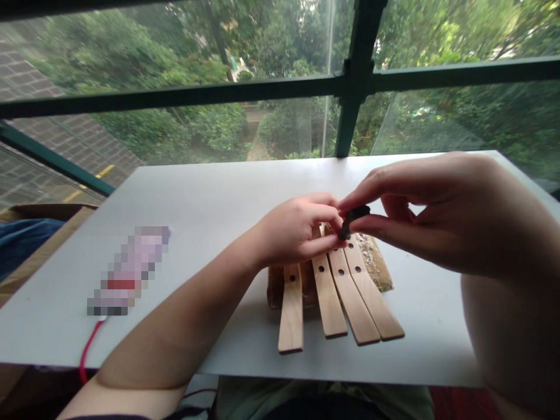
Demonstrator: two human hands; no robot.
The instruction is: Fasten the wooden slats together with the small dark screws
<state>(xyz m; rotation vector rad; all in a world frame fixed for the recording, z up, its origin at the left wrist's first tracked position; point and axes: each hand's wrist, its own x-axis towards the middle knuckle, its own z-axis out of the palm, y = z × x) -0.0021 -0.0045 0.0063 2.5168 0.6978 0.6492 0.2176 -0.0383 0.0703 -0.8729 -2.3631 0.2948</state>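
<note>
Several flat wooden slats [332, 297] with holes near their upper ends lie fanned out on a white board [210, 210]. My left hand [297, 230] is closed over their upper ends and presses them down. My right hand [437, 204] hovers just to the right and pinches a small dark piece [352, 219] between thumb and forefinger, held right at the left hand's fingertips. Under the slats lies a clear packet [376, 262] with pale bits in it, and a brownish piece [275, 286] shows at their left.
A blurred-out pinkish object [129, 271] with a red cord [87, 347] lies on the board's left part. Beyond the board is a window with a green frame [354, 76], trees outside. The board's front edge is close to my lap.
</note>
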